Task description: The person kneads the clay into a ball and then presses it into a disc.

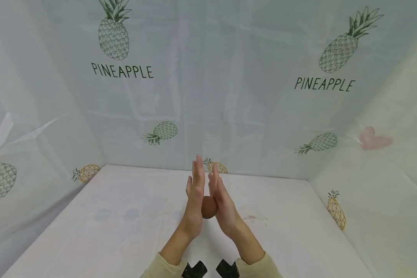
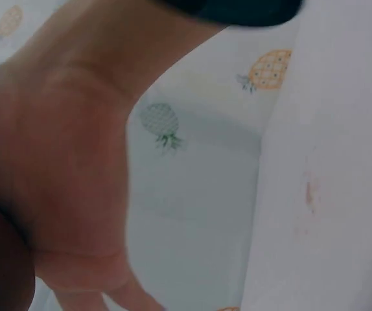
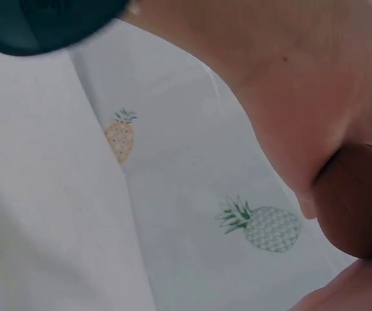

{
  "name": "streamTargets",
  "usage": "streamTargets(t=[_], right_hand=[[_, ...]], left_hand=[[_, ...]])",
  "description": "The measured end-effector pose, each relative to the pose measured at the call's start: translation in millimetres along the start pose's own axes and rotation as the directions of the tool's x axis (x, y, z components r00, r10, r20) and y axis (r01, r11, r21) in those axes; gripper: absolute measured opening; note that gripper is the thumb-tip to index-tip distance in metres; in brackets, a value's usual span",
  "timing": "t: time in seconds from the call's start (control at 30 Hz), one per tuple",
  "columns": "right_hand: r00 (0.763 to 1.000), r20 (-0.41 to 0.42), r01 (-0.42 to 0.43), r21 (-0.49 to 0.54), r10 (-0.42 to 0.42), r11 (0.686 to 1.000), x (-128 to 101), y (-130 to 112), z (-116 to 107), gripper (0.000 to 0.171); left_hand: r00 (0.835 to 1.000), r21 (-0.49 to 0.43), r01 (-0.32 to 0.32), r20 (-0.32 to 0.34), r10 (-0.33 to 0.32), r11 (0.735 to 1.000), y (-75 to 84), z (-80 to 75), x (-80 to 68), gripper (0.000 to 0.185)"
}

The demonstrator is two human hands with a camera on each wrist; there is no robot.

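The head view shows the left hand (image 1: 195, 193) and right hand (image 1: 221, 199) raised above the white surface (image 1: 125, 220), palms facing, fingers straight and pointing away. A brown ball (image 1: 208, 207), perhaps clay, is pressed between the palms; neither grip curls around it. The right wrist view shows the ball (image 3: 358, 201) close up, smooth and rounded against the palm. In the left wrist view it is only a dark edge (image 2: 1, 259). Pineapple-printed sheeting (image 1: 229, 96) surrounds the surface.
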State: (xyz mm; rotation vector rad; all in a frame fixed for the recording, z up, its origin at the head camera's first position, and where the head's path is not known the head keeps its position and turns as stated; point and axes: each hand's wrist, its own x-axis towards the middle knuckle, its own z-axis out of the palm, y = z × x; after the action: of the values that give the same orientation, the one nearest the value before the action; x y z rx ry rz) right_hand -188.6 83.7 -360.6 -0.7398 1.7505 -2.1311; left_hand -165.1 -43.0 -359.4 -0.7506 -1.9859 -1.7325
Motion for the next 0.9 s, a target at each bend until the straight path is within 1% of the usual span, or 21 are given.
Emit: streamTargets(t=[0.1, 0.2, 0.27, 0.33, 0.43, 0.5, 0.6, 0.77, 0.83, 0.9], right_hand=[[0.999, 0.028, -0.028, -0.04, 0.03, 0.999, -2.8, -2.3, 6.5, 0.056], [0.999, 0.048, -0.015, -0.051, 0.018, 0.999, -6.9, -7.2, 12.2, 0.056], [0.998, 0.057, 0.031, -0.043, -0.028, 0.999, -9.6, -11.1, 14.3, 0.058], [0.994, 0.065, 0.095, -0.029, -0.093, 0.995, -11.9, -15.6, 15.1, 0.058], [0.978, 0.058, 0.199, -0.003, -0.199, 0.98, -13.7, -21.1, 12.6, 0.059], [0.969, 0.04, 0.245, 0.003, -0.245, 0.969, -13.9, -23.4, 8.2, 0.058], [0.961, -0.011, 0.276, 0.0, -0.276, 0.961, -12.2, -24.0, -0.3, 0.059], [0.955, -0.127, 0.269, -0.017, -0.269, 0.963, -7.2, -20.9, -12.2, 0.06], [0.95, -0.17, 0.262, -0.025, -0.263, 0.965, -4.9, -18.0, -15.5, 0.06], [0.95, -0.2, 0.241, -0.028, -0.242, 0.97, -2.7, -14.1, -17.9, 0.06]], left_hand=[[0.999, -0.007, 0.027, -0.044, -0.028, 1.0, -1.4, -7.6, 4.0, 0.065], [0.994, -0.005, 0.071, -0.081, -0.071, 0.997, -4.3, -11.8, 6.7, 0.066], [0.99, -0.005, 0.108, -0.093, -0.108, 0.994, -7.4, -11.8, 7.7, 0.065], [0.987, -0.009, 0.136, -0.088, -0.137, 0.991, -9.9, -9.5, 7.7, 0.064], [0.987, -0.014, 0.153, -0.049, -0.154, 0.988, -13.7, -2.8, 5.7, 0.062], [0.989, -0.023, 0.149, -0.015, -0.15, 0.989, -14.6, 3.1, 4.0, 0.062], [0.991, -0.031, 0.133, 0.029, -0.132, 0.991, -14.9, 11.7, 0.9, 0.062], [0.993, -0.025, 0.086, 0.085, -0.084, 0.996, -10.4, 22.8, -4.4, 0.061], [0.993, -0.022, 0.062, 0.101, -0.06, 0.998, -7.8, 25.4, -6.0, 0.06], [0.993, -0.018, 0.042, 0.113, -0.039, 0.999, -6.1, 26.5, -7.1, 0.06]])
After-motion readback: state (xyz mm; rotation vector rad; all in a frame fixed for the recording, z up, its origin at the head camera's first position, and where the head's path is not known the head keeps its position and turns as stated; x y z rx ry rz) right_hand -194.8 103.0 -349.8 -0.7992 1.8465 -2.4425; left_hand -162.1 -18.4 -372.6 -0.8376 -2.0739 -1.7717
